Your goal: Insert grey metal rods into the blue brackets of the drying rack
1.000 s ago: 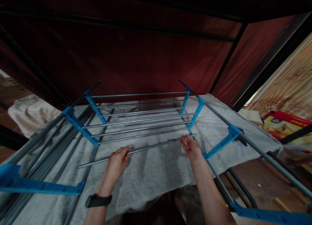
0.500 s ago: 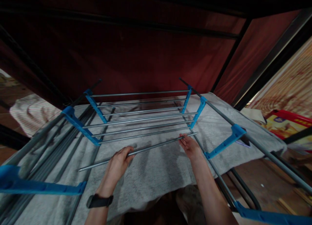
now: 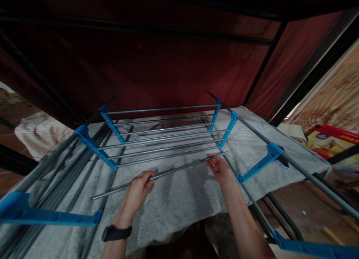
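A loose grey metal rod lies slanted above a grey towel, between both my hands. My left hand, with a black watch at the wrist, has its fingers curled round the rod near its middle. Fingers of my right hand close on the rod close to its right end. Just beyond the rod is a drying rack section with several grey rods fixed between blue plastic brackets.
Blue brackets and long grey side tubes run along both sides of the towel. A dark red fabric wall with black poles rises behind. A striped cloth lies left. A red and yellow box sits right.
The view has shifted slightly. Both hands keep hold of the rod, which has barely moved.
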Tool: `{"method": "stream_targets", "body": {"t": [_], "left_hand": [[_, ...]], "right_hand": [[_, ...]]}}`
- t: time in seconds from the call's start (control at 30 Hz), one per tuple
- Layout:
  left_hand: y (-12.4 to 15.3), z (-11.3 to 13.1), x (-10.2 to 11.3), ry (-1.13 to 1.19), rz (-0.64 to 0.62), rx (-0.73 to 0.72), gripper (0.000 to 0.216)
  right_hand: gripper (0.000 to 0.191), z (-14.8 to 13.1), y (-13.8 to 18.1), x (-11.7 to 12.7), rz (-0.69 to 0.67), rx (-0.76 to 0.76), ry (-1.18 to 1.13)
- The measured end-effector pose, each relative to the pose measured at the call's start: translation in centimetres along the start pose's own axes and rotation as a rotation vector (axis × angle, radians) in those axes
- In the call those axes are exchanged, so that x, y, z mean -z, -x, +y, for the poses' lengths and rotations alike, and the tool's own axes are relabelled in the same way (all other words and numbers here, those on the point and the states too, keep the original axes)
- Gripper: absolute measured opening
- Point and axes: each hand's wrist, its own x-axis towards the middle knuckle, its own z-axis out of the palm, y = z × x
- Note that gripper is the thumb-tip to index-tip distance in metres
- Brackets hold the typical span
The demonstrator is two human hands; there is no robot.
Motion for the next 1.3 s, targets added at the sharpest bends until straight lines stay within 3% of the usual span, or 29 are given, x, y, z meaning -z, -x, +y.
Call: {"method": "stream_targets", "body": {"t": [0.87,1.3], "left_hand": [[0.51,0.07,0.25,0.045,-0.036,0.008,0.020],[0.21,0.74,0.06,-0.029,-0.063,0.103,0.024]], "right_hand": [[0.014,0.41,-0.09,-0.70,0.024,0.012,0.016],[0.016,0.11,-0.21,-0.52,0.007,0.007,0.014]]}}
